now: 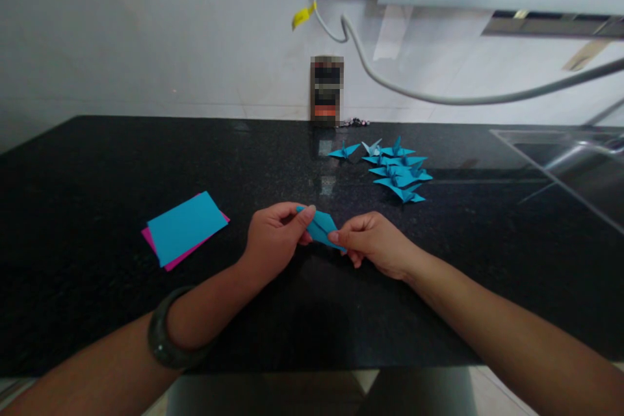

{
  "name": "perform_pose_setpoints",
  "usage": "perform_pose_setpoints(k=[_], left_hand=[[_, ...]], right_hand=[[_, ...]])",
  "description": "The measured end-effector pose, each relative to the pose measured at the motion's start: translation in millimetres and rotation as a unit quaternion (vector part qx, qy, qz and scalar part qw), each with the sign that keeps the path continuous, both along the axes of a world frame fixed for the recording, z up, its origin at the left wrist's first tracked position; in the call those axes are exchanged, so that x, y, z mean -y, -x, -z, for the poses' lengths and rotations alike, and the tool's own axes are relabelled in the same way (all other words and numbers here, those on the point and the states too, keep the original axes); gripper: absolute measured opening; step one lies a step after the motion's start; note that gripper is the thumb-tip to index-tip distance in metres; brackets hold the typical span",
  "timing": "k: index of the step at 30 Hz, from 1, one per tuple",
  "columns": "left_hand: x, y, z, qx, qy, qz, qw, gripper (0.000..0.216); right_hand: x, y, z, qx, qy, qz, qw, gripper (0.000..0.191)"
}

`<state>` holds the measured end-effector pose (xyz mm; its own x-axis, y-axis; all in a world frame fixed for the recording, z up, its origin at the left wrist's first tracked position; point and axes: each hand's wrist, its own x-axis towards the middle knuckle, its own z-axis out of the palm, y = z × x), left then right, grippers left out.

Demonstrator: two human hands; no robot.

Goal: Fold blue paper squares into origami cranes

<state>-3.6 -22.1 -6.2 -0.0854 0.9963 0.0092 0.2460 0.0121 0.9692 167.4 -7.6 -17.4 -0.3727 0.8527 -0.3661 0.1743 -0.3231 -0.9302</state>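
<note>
Between my two hands is a partly folded piece of blue origami paper [320, 226], held just over the dark countertop [273, 318]. My left hand [275, 237] pinches its upper left end, with the thumb on top. At the lower right end, my right hand [373, 242] grips it between thumb and fingers. The paper has a flat, pointed shape with a crease down its middle. Several folded blue paper cranes [402, 175] stand in a cluster beyond my right hand. A paler crane [372, 147] sits at the back of that group.
Left of my hands lies a stack of blue sheets [188, 227] over pink ones. A pixelated upright object [326, 91] leans at the wall, beside a small beaded item [357, 122]. A grey cable [419, 97] hangs from the socket. A sink edge [556, 175] is at right.
</note>
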Motion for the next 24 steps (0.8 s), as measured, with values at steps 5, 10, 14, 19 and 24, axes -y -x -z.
perform_pose_setpoints(k=[5,10,14,19,24], left_hand=[[-2.7,-1.1,2.6,0.091,0.04,-0.013,0.995,0.017],[-1.5,-3.2,2.9,0.13,0.115,0.038,0.984,0.015],[1.3,-5.3,-0.6,0.13,0.191,0.091,0.969,0.01],[4.2,-7.3,-1.3,0.164,0.247,0.155,0.942,0.007],[5.7,-7.6,2.3,0.209,0.252,0.178,0.928,0.016]], right_hand=[[-2.6,-1.9,-2.1,-0.02,-0.04,0.058,0.997,0.024],[-5.0,-4.8,-5.4,-0.004,-0.144,0.145,0.979,0.024],[-5.1,-4.4,-5.5,-0.041,-0.171,0.17,0.97,0.028],[-2.9,-1.4,-0.9,-0.094,-0.149,0.124,0.977,0.029],[0.0,0.0,-3.3,-0.045,-0.149,0.095,0.983,0.023]])
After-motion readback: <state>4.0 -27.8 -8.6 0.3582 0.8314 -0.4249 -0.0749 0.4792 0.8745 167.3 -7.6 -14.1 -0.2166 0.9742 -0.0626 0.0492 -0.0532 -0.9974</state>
